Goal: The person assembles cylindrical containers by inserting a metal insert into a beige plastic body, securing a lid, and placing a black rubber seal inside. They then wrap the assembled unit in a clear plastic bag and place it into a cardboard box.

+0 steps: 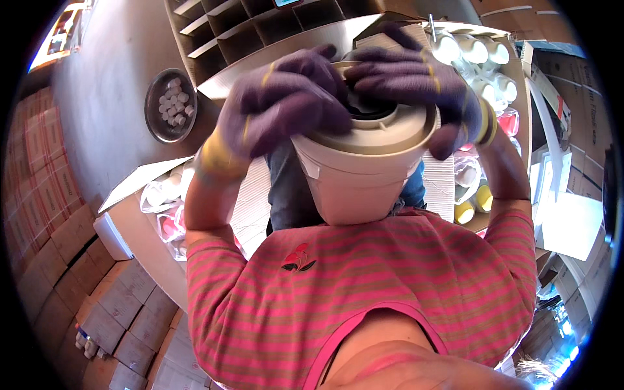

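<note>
Left hand (279,104) and right hand (416,78), gloved, fingers curled, pressed together on the rim of a cream container (361,175), close against chest.

Purple gloves (286,107), seemingly beige container (361,175)

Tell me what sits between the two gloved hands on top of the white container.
In the head view, between the left hand and the right hand shows the dark round opening in the white container's beige top.

Raising both bare forearms, elbows bent outward. Curling the gloved left hand (286,107) palm-down, fingers spread and pressing. Mirroring with the gloved right hand (422,84), fingertips of both nearly meeting.
</note>
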A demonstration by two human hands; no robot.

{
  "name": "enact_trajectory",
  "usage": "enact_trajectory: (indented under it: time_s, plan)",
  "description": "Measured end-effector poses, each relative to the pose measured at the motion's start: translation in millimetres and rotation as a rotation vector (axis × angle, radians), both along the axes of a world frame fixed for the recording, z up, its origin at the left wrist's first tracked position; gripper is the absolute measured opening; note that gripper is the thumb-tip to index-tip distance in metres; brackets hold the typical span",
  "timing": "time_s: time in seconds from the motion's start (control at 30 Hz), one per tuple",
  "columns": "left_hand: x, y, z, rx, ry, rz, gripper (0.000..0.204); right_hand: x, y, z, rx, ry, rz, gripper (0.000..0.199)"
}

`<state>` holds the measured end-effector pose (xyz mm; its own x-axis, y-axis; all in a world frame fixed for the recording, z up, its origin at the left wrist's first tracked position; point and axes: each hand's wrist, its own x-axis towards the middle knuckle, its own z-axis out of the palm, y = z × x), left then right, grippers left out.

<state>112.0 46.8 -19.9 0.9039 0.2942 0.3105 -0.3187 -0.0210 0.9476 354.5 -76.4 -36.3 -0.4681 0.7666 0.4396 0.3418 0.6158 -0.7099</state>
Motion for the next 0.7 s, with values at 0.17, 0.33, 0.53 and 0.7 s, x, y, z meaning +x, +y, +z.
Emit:
enact_trajectory:
  time_s: [0.17, 0.33, 0.53, 0.7]
  plan:
    - [6, -8, -3, 0.010, -0.047, -0.012, 0.030, -7, 3, -13, 0.110, -0.013, -0.099, 0.085]
    - [11, 21, -54, -0.104, -0.287, -0.168, 0.050, -48, -17, 31, -0.083, -0.169, -0.282, 0.079]
    - [-5, -6, 10, -0.083, 0.077, 0.014, 0.048, 25, 3, -24, -0.426, 0.326, -0.313, 0.068]
    - [-11, -37, -18, -0.008, 0.152, 0.430, 0.079, 138, 6, -172, -0.544, -0.351, -1.315, 0.064]
